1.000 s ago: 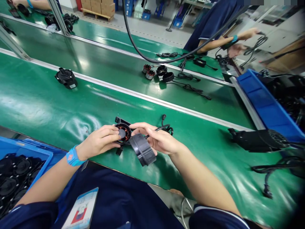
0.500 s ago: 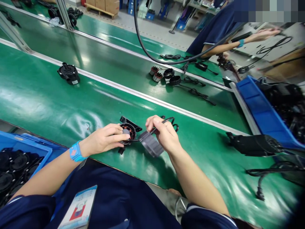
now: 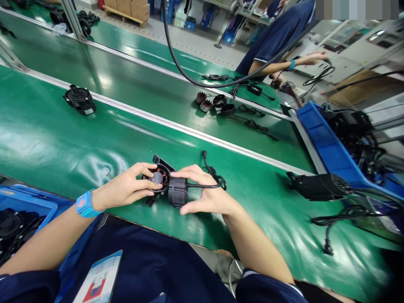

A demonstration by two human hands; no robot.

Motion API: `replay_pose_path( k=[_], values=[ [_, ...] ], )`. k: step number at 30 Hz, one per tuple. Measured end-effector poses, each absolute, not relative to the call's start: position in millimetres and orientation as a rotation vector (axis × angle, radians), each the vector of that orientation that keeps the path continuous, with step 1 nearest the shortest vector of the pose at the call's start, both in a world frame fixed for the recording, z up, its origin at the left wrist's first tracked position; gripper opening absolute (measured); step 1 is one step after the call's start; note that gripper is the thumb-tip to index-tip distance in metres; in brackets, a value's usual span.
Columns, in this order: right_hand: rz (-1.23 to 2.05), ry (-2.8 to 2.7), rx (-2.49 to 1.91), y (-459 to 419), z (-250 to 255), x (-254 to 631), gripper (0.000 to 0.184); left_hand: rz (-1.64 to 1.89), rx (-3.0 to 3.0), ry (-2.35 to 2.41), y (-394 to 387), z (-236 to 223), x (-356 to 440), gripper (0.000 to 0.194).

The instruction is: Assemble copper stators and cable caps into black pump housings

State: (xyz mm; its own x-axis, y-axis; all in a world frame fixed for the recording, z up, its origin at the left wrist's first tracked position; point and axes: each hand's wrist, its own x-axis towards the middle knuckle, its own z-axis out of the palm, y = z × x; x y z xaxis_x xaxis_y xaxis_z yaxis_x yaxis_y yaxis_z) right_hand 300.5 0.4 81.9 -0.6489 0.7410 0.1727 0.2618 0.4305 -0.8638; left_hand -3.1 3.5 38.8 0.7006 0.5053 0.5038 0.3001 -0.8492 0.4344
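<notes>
My left hand (image 3: 131,185), in a blue wristband, grips a black motor housing (image 3: 170,164). Its fingertips press on the grey round centre, and copper windings show around that. Mounting feet stick out from the housing, which lies on the green bench. Right beside it my right hand (image 3: 205,193) holds a ribbed black cap (image 3: 177,192) on its side between thumb and fingers. A black cable (image 3: 202,185) runs out of the cap's back across the right hand. It loops on the bench and ends in a small connector (image 3: 204,154).
A finished-looking black pump (image 3: 79,99) stands far left, and a black cylindrical motor (image 3: 318,187) lies right. Blue bins (image 3: 322,147) flank the bench. Beyond the metal rail (image 3: 189,130) lie stators (image 3: 205,105) and coiled cables. Across the way a co-worker's arm (image 3: 277,66) handles a cable.
My right hand has opened around the cap and turned it, bringing it against the housing. The cable has dropped from my fingers onto the bench. My left hand stays on the housing.
</notes>
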Motion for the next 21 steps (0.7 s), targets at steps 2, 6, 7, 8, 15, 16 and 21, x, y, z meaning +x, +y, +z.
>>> replay_pose_path(
  k=[2, 6, 7, 8, 15, 16, 21],
  values=[
    [1.270, -2.085, -0.925, 0, 88, 291, 0.058, 0.858, 2.550, 0.568, 5, 43, 1, 0.027],
    [1.266, -2.035, -0.970, 6, 93, 268, 0.031, 0.718, 2.510, 0.458, 6, 53, 13, 0.013],
    [1.186, -2.043, -0.938, 9, 92, 263, 0.029, 0.695, 2.507, 0.450, 7, 54, 15, 0.013],
    [1.111, -2.032, -0.907, 12, 89, 258, 0.027, 0.681, 2.503, 0.452, 8, 55, 15, 0.014],
    [1.193, -1.690, -0.896, 31, 59, 241, 0.028, 0.919, 2.423, 0.743, 14, 51, -8, 0.017],
    [1.152, -1.710, -0.921, 33, 58, 239, 0.028, 1.047, 2.377, 0.851, 12, 55, -9, 0.023],
    [0.875, -1.907, -0.992, 34, 64, 223, 0.033, 1.232, 2.496, 1.236, -5, 97, 23, 0.084]
  ],
)
